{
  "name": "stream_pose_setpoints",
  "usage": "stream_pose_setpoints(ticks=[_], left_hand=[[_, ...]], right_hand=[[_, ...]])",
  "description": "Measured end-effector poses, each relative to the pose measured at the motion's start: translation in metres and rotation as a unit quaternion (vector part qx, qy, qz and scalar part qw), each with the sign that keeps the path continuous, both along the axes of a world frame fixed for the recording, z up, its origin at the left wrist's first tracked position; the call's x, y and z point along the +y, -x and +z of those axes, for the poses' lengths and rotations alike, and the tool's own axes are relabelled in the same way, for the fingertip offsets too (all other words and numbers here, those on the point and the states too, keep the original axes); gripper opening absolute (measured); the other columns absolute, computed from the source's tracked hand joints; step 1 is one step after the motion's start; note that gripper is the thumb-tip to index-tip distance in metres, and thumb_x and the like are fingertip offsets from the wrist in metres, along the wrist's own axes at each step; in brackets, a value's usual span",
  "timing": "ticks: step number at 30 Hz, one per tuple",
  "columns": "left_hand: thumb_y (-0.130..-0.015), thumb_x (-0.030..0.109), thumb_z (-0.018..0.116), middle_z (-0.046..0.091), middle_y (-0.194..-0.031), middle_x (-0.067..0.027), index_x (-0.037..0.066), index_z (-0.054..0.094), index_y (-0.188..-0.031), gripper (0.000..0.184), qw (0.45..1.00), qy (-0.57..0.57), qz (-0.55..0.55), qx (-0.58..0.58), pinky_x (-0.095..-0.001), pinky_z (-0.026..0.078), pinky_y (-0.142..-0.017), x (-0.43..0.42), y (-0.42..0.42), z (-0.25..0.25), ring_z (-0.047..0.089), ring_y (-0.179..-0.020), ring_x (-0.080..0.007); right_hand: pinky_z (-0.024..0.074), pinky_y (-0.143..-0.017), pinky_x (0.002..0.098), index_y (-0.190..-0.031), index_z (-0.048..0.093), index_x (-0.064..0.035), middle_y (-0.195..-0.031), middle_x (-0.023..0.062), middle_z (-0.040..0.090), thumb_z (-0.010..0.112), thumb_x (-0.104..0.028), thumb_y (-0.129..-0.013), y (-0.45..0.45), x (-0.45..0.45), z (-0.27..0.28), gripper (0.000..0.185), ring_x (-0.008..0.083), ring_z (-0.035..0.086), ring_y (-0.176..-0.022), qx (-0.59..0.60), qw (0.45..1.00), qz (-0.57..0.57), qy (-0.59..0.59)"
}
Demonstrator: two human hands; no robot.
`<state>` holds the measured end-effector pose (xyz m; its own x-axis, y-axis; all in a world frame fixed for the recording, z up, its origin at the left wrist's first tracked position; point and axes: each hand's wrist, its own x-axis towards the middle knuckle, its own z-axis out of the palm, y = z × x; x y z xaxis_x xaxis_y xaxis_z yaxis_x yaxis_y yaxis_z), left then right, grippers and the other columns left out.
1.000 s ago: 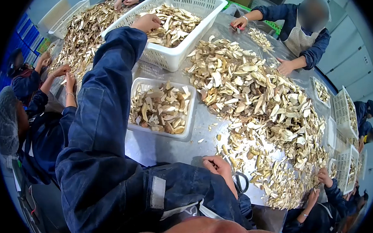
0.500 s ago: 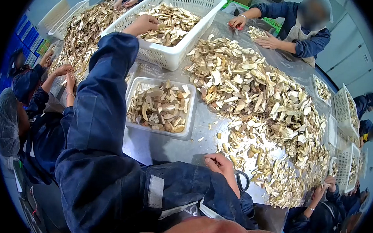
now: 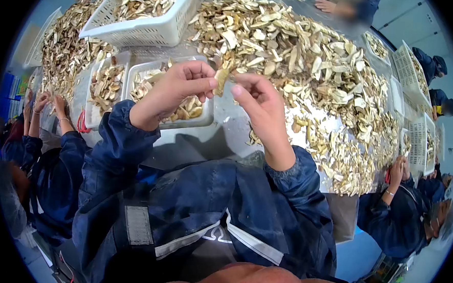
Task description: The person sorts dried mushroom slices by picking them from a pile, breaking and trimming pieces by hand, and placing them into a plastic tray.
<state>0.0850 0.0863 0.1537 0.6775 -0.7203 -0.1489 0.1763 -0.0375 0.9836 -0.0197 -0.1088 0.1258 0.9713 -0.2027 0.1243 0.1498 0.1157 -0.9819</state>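
Observation:
My left hand [image 3: 180, 88] pinches a dried mushroom slice [image 3: 221, 82], pale and brownish, between thumb and fingers. Close by on the right is my right hand [image 3: 263, 103], its fingers curled and its thumb near the index fingertip. Whatever it may hold is too small to make out. Both hands are raised above the table edge. Under my left hand stands a white plastic tub [image 3: 203, 121] with mushroom slices in it, partly covered by the hand and forearm. Beyond my hands spreads a large heap of mushroom slices [image 3: 293, 47].
A white slotted basket [image 3: 152, 34] of slices stands at the back left. Beside the tub is another tray of slices [image 3: 106, 84]. Smaller pieces [image 3: 338, 165] lie at the right. Co-workers' hands [image 3: 51, 104] work at the left; another person [image 3: 399, 212] sits at the right.
My left hand has come back from the slotted basket to in front of me, with the mushroom slice. My right hand has risen from the table edge to meet it. The view has shifted.

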Motion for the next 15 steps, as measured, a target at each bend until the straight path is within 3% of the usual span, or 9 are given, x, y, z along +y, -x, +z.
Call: stream_pose_setpoints(ticks=[2,8,15], left_hand=[[-0.093,0.019,0.071,0.066,-0.084,-0.0016,0.002,0.065,-0.097,0.018,1.0,0.015,0.002,0.006,-0.0228,0.048,-0.069,-0.007,0.014,-0.003,0.06,-0.074,-0.0074],[-0.094,0.019,0.07,0.065,-0.083,-0.0003,0.004,0.064,-0.096,0.016,0.999,-0.003,-0.032,0.002,-0.0214,0.048,-0.07,-0.017,0.027,-0.01,0.061,-0.074,-0.0066],[-0.095,0.018,0.069,0.065,-0.084,-0.0011,0.004,0.063,-0.097,0.015,0.999,-0.001,-0.022,0.032,-0.0224,0.049,-0.07,-0.017,0.031,-0.013,0.061,-0.075,-0.0073]], right_hand=[[0.0434,-0.067,0.0202,-0.107,0.067,-0.0003,-0.086,-0.003,0.062,0.075,-0.014,-0.091,0.003,0.003,-0.003,0.023,0.0041,0.054,-0.077,-0.001,0.999,0.016,-0.05],[0.0404,-0.06,0.0206,-0.099,0.068,-0.0012,-0.077,-0.0045,0.061,0.073,-0.014,-0.092,0.011,-0.003,-0.016,0.015,0.0037,0.051,-0.07,0.021,0.998,0.02,-0.047],[0.0397,-0.06,0.0211,-0.096,0.066,-0.0008,-0.077,-0.0036,0.06,0.07,-0.017,-0.095,0.011,-0.008,-0.021,0.017,0.0041,0.05,-0.069,0.026,0.999,0.037,-0.006]])
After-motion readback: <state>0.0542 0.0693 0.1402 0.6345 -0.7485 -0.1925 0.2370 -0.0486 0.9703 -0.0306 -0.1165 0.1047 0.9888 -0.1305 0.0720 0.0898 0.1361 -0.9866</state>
